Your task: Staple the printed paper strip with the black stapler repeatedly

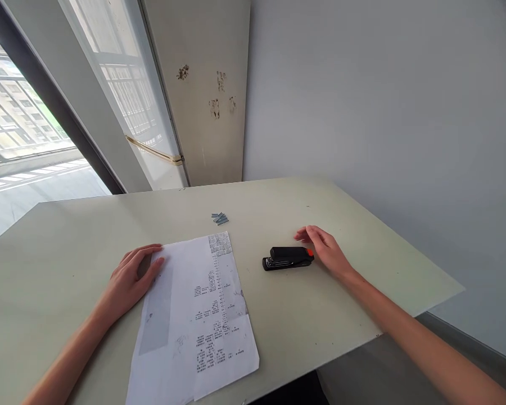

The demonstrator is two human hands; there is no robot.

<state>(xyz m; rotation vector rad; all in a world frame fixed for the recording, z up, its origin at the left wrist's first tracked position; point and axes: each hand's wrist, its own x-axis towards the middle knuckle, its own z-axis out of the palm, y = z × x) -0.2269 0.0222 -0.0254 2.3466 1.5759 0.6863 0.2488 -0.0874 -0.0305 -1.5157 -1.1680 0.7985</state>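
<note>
Printed sheets of paper [185, 315] lie on the table in front of me. My left hand [132, 275] rests at their upper left edge, thumb on the paper and fingers stretched out. To the right of the sheets stands a black stapler [290, 257] with a red piece at its rear end. Beside that red end is my right hand [322, 247], its fingers loosely curved and apart behind the stapler; whether it touches the stapler I cannot tell. A small pile of staple strips [220, 218] sits beyond the top of the paper.
The pale table [109, 225] reaches back to a refrigerator [202, 140] with stained patches on its side. A plain wall [362, 112] runs along the right. At the left, a window [21, 107] shows a railing and buildings.
</note>
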